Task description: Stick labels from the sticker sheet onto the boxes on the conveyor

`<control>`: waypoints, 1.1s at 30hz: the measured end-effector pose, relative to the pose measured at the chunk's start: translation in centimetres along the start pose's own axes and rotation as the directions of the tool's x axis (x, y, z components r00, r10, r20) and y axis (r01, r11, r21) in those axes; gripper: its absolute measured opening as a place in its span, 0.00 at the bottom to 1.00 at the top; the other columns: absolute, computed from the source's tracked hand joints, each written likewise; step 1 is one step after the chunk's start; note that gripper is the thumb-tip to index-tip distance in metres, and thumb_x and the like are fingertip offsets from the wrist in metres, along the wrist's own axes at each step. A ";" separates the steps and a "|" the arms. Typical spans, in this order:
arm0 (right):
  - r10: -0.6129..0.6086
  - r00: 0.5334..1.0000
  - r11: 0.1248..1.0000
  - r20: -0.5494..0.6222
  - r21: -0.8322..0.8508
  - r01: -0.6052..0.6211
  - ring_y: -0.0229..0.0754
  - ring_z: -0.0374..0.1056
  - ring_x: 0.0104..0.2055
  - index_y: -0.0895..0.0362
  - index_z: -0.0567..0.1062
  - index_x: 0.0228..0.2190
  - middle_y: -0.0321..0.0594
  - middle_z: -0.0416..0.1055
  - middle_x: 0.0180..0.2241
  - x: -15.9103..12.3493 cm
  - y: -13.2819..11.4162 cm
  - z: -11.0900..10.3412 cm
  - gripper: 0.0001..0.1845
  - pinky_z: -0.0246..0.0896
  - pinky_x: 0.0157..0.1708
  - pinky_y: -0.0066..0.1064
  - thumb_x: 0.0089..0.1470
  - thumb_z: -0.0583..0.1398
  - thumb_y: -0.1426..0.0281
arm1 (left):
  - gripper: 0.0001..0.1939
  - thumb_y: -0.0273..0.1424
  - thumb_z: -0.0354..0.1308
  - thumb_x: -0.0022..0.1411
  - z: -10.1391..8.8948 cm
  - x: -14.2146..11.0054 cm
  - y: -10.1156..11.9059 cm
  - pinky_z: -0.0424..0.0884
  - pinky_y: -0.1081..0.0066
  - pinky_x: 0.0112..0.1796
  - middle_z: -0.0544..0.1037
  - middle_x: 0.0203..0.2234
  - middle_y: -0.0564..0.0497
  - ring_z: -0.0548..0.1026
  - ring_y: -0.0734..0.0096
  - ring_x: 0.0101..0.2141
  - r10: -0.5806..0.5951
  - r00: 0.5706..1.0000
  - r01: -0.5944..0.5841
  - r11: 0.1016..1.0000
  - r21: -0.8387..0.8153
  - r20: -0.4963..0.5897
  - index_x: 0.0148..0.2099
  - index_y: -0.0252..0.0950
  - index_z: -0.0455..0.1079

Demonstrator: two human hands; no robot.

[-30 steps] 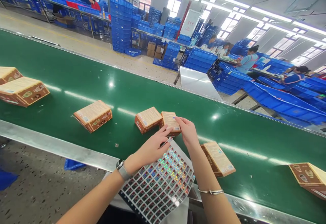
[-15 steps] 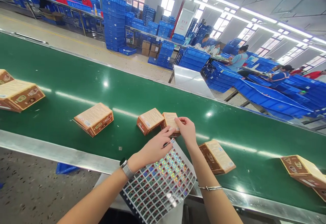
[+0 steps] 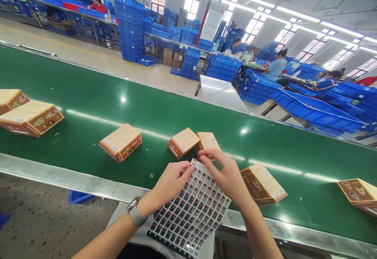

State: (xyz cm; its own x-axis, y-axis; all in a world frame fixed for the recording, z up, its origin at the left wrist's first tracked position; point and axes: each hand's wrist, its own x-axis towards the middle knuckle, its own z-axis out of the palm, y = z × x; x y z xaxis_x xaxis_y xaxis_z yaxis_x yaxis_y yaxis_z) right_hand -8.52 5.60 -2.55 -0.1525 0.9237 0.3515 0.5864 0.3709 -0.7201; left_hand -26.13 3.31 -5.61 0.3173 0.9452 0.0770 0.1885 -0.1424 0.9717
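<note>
My left hand [image 3: 174, 181] is closed, its thumb and forefinger pinching the top corner of a sheet of small shiny stickers [image 3: 188, 212]. A single sticker [image 3: 194, 161] stands up at those fingertips. My right hand [image 3: 225, 172] hovers over the sheet's upper right side with its fingers apart, nothing visible in them. Just beyond its fingertips lies a brown and cream carton [image 3: 208, 141], partly covered by the hand. Touching or nearly touching that carton on the left is a second carton [image 3: 184, 142].
The green conveyor belt [image 3: 88, 94] runs across, carrying several more cartons, such as one at left [image 3: 121, 142] and one at right [image 3: 263, 183]. A metal rail [image 3: 73, 180] edges the near side. Beyond stand stacked blue crates [image 3: 129, 27], a metal table [image 3: 220, 92] and seated co-workers.
The cartons have shifted right along the belt. Both hands have come off the carton: the left now pinches the sheet's top corner, the right has drawn back over the sheet.
</note>
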 end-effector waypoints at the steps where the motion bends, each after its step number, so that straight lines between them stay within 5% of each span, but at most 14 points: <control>1: -0.104 0.993 0.993 0.059 -0.048 0.107 0.47 0.74 0.41 0.52 0.77 0.36 0.41 0.79 0.37 -0.7 -0.6 0.2 0.10 0.65 0.43 0.39 0.60 0.58 0.62 | 0.22 0.43 0.46 0.67 -0.1 -0.2 0.1 0.53 0.73 0.24 0.58 0.17 0.59 0.57 0.75 0.21 -0.007 1.000 0.007 1.000 -0.007 -0.006 0.24 0.38 0.54; 5: -0.340 0.939 0.898 0.059 -0.275 0.342 0.47 0.73 0.40 0.53 0.75 0.37 0.40 0.79 0.37 -1.6 -1.6 1.2 0.07 0.62 0.44 0.41 0.64 0.57 0.69 | 0.21 0.43 0.46 0.67 -0.2 -0.6 0.5 0.52 0.73 0.25 0.57 0.19 0.58 0.55 0.74 0.23 -0.022 1.000 0.022 1.000 -0.021 -0.017 0.25 0.38 0.55; 10: -0.396 0.918 0.873 -0.020 -0.317 0.370 0.46 0.72 0.39 0.53 0.74 0.32 0.40 0.79 0.35 -1.5 -2.3 1.8 0.07 0.61 0.42 0.41 0.63 0.57 0.72 | 0.21 0.43 0.45 0.67 -0.4 -0.5 0.2 0.51 0.73 0.25 0.57 0.19 0.58 0.54 0.74 0.23 -0.042 0.998 0.041 0.999 -0.015 -0.044 0.25 0.38 0.56; 13: -0.311 0.950 0.942 -0.035 -0.148 0.303 0.46 0.73 0.41 0.51 0.73 0.32 0.40 0.78 0.35 -1.6 -2.0 1.7 0.07 0.65 0.43 0.41 0.62 0.58 0.70 | 0.21 0.44 0.44 0.68 -0.7 -0.4 -0.1 0.52 0.73 0.24 0.57 0.19 0.58 0.55 0.74 0.23 -0.058 0.997 0.058 0.998 0.001 -0.060 0.25 0.38 0.56; 16: -0.028 0.992 1.000 -0.127 0.008 0.029 0.47 0.74 0.42 0.52 0.72 0.34 0.44 0.78 0.39 -0.6 0.1 1.4 0.07 0.69 0.43 0.42 0.61 0.58 0.63 | 0.19 0.42 0.45 0.67 -1.3 -0.1 0.1 0.56 0.73 0.25 0.62 0.20 0.56 0.59 0.72 0.24 -0.037 0.998 0.039 0.998 0.038 -0.051 0.26 0.38 0.59; 19: 0.179 0.966 0.984 -0.188 0.036 -0.175 0.50 0.74 0.44 0.56 0.70 0.42 0.51 0.76 0.43 1.5 3.0 1.4 0.17 0.70 0.43 0.46 0.58 0.57 0.57 | 0.16 0.37 0.48 0.66 -2.0 0.5 0.9 0.65 0.68 0.35 0.70 0.25 0.52 0.67 0.66 0.31 0.045 0.999 -0.043 0.995 0.092 -0.020 0.27 0.38 0.63; 25: 0.123 0.989 0.992 -0.086 0.001 -0.123 0.56 0.65 0.59 0.58 0.67 0.53 0.54 0.69 0.55 4.3 5.0 2.8 0.30 0.57 0.59 0.55 0.49 0.61 0.62 | 0.13 0.31 0.50 0.68 -3.0 0.2 1.9 0.64 0.58 0.57 0.78 0.51 0.45 0.70 0.59 0.55 0.250 0.954 -0.272 0.955 0.122 0.169 0.31 0.38 0.71; 30: 0.121 0.984 0.987 0.132 0.090 -0.133 0.52 0.65 0.59 0.54 0.61 0.61 0.52 0.65 0.60 0.6 2.4 2.9 0.35 0.63 0.56 0.50 0.54 0.61 0.62 | 0.12 0.25 0.51 0.67 -3.6 -2.4 1.6 0.51 0.49 0.65 0.72 0.60 0.47 0.59 0.57 0.66 0.235 0.908 -0.318 0.926 0.205 0.346 0.32 0.38 0.72; 33: 0.155 0.980 0.971 0.128 0.162 -0.175 0.51 0.67 0.57 0.53 0.61 0.60 0.52 0.64 0.60 -2.1 0.9 2.0 0.32 0.70 0.50 0.46 0.56 0.60 0.61 | 0.12 0.21 0.51 0.66 -3.5 -3.8 1.4 0.48 0.49 0.66 0.67 0.63 0.50 0.56 0.58 0.67 0.213 0.884 -0.323 0.922 0.214 0.416 0.36 0.39 0.74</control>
State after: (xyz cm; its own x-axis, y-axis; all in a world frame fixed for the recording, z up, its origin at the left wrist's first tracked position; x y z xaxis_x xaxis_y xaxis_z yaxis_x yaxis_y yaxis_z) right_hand -9.26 4.19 -5.16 -0.1604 0.9746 0.1561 0.4676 0.2143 -0.8575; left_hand -30.34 0.52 -3.78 0.7075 0.6829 0.1818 0.2703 -0.4992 0.8233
